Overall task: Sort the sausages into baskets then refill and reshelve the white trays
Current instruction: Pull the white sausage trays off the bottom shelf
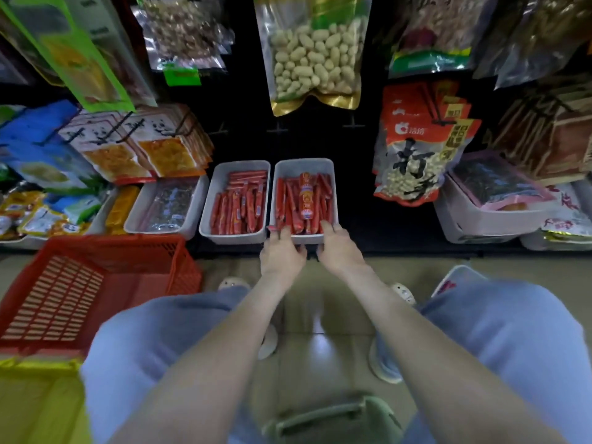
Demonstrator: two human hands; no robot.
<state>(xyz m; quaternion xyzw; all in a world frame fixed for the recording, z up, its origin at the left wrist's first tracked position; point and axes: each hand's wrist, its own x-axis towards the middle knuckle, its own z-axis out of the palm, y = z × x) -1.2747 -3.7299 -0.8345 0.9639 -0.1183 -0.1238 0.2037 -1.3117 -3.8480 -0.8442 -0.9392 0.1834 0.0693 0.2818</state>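
Nearest us, our knees in pale blue trousers (160, 331) fill the lower corners and hide much of the floor (320, 315). Between them, at the bottom edge, is a greenish thing with a handle (333, 418), cut off and too blurred for us to name. On the left a red basket (80, 283) stands on the floor, its near corner hidden behind our left knee. A yellow thing (32, 405) in front of it runs out of view. Over our right knee only the corner of a white container (461, 274) shows.

Further out, our left hand (282, 251) and right hand (339, 248) both grasp the near end of a white tray (304, 161), which sits on the dark bottom shelf (384, 232). Our thumbs lie over its rim. The fingers curl beneath it, where we cannot see them. The tray holds thin red sausages (288, 203), with one thicker sausage (306, 197) lying lengthwise on top. Our thumbs cover the near ends of some of them.

Just to its left, side by side with it, is a second white tray (221, 187) with more red sausages (243, 203).

Above, a clear bag of pale nuts (314, 59) hangs with its top cut off. The packets around it are too blurred for us to read.
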